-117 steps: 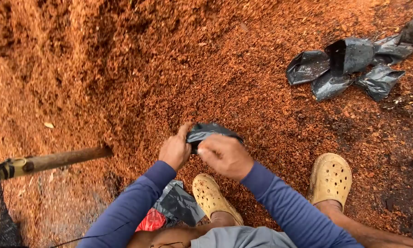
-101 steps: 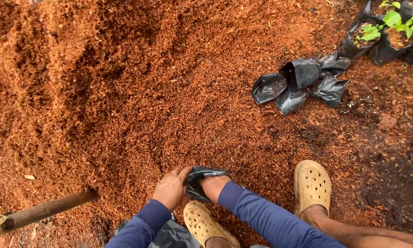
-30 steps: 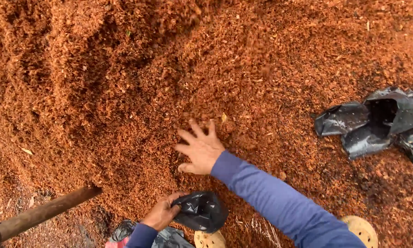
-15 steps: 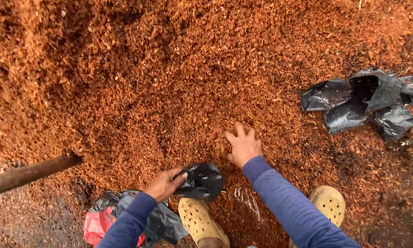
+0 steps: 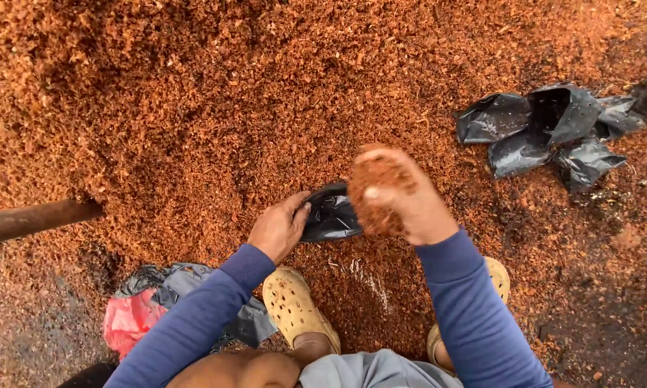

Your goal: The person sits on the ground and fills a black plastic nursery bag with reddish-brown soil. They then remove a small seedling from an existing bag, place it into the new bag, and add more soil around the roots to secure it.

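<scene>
My left hand grips the rim of a small black plastic bag, held open just above the ground. Right beside the bag's mouth, my right hand is cupped around a handful of reddish-brown sawdust. Both arms wear blue long sleeves. All around lies a big heap of the same reddish sawdust. My two tan perforated clogs stand at the bottom of the view.
Several empty black plastic bags lie crumpled at the right. A wooden handle pokes into the heap from the left. A pile of grey and red plastic bags rests by my left foot. Dark soil shows at the lower right.
My right hand left the heap with a scoop of sawdust and came up beside the bag's mouth. My left hand raised the bag slightly.
</scene>
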